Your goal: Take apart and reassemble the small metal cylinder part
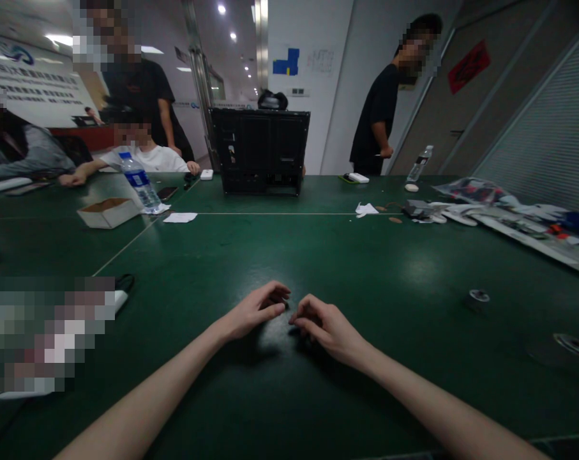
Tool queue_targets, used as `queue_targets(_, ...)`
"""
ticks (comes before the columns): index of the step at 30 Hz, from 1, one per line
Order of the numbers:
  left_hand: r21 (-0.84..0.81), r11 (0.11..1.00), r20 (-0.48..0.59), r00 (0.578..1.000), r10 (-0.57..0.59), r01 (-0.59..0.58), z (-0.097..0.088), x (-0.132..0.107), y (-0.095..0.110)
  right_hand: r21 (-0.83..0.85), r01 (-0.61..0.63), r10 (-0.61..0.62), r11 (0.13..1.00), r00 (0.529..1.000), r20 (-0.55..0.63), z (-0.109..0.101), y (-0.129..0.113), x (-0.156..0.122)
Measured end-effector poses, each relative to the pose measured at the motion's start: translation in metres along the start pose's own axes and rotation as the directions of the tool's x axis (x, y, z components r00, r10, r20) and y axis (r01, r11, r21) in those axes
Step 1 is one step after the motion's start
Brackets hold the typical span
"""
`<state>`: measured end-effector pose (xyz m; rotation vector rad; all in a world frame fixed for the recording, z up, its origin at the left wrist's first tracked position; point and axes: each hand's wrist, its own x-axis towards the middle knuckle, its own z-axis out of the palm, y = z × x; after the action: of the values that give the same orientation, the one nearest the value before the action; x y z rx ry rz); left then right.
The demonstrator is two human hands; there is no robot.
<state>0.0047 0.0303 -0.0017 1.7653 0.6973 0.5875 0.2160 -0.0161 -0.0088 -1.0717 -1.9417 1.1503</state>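
While both forearms come in from the lower edge of the view, the left hand (255, 312) and the right hand (336, 329) are above the middle of the green tabletop (279, 246), their fingertips pointing to each other and just apart. The grip of the left hand is loosely open, with the fingers bent and the thumb standing away from them, and it is empty as far as it can be seen. The grip of the right hand is more curled; its thumb tip is very near to the index fingertip, and I cannot tell whether these two touch or whether something small is hidden there. The small round metal piece (479, 296), which is the thing nearest to the right hand, sits on the tabletop to the right, well apart from it; a second round piece (572, 345) lies closer to the right edge. On the left side there is a long object (69, 338) with a pixelated upper face. Farther away stand an open box (108, 214), a blue-capped bottle (143, 185) just beside it, and a large black device (260, 150). Behind the tabletop, at the right, a person in black (374, 118) is standing.
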Motion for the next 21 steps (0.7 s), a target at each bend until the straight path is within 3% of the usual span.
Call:
queue_targets(11, -0.036, 0.999, 0.008, 1.0, 0.0, 0.0, 0.0, 0.0, 0.001, -0.2, 0.064, -0.071, 0.978, 0.997, -0.026, -0.006, -0.007, 0.0)
queue_targets(15, -0.031, 0.999, 0.002, 1.0, -0.007, 0.007, -0.002, -0.001, 0.001, -0.369, 0.086, -0.158, 0.926, 0.973, -0.169, -0.029, -0.018, -0.009)
queue_targets(18, -0.013, 1.0, -0.002, 1.0, -0.021, 0.021, -0.004, -0.004, 0.001, -0.521, -0.002, -0.228, 0.854, 0.898, -0.376, -0.061, -0.019, -0.035)
queue_targets(21, -0.007, 1.0, -0.003, 1.0, -0.019, 0.019, -0.006, -0.008, 0.002, -0.625, -0.257, -0.26, 0.737, 0.746, -0.613, -0.102, -0.007, -0.084)
